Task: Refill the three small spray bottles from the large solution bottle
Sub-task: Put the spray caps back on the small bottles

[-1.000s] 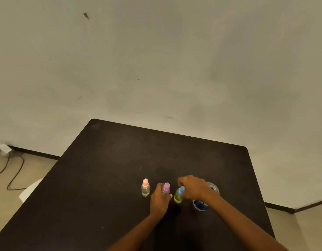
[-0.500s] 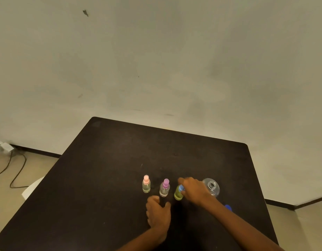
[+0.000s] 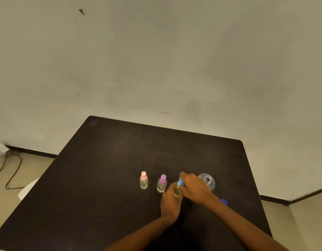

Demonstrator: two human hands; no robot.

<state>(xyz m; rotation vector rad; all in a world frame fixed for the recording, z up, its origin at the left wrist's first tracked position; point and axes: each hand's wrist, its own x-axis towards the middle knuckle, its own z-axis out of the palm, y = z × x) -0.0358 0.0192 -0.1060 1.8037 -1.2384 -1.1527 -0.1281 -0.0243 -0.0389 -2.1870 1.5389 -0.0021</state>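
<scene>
Since the frame half a second back, the left hand (image 3: 170, 203) is coming forward off the table (image 3: 105, 178) and closing on the green bottle (image 3: 176, 192); its fingers are curling round the bottle's lower body, though their tips are hiding behind it. Right hand (image 3: 194, 187) is reaching in from the other side, fingers bunching and pinching the blue top (image 3: 180, 182) of that same bottle; both hands are meeting on it, and whether its base is touching the table I cannot tell. Just left of the left fingers the purple bottle (image 3: 162, 183) is standing upright, capped; further left of it – apart, not touching – the pink bottle (image 3: 143, 180) is standing likewise. Just beyond the right knuckles the big bottle (image 3: 208, 181) is standing with its mouth open; beside the right wrist, on its outer side, a blue lid (image 3: 224, 201) is lying on the table, half showing past the forearm.
</scene>
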